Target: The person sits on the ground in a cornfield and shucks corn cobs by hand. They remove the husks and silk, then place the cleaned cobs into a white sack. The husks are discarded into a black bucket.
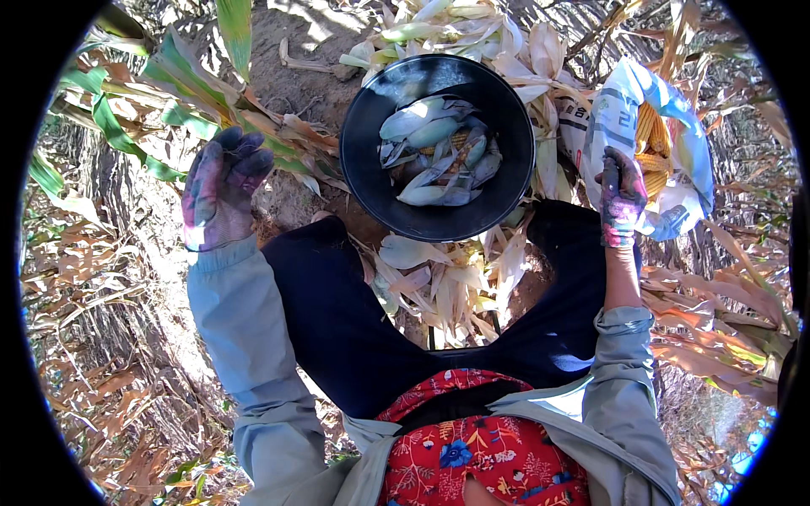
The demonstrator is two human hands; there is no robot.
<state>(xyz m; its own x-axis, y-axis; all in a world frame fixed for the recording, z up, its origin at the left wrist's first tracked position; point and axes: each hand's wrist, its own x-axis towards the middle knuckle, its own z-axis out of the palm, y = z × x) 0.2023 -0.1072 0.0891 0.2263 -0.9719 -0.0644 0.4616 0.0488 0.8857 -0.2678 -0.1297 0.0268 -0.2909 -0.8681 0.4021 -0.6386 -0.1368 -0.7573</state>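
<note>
See green-and-tan stalks (194, 101) at upper left, reaching toward the black tub (361, 181), and pale loose husks (447, 282) between dark trousers (337, 316) and beyond the tub. Note dry leaves (110, 337) on both sides. Find the right hand (623, 194) overlapping the white-and-blue bag (612, 110), with curled fingers; cannot tell whether clamped on it. Find the left hand (224, 190) raised left of the tub, with loosely bent fingers, apart. Inside the tub, see greyish husk-covered ears (434, 126) with some yellow kernels showing; inside the bag, bare yellow ears (651, 139).
</note>
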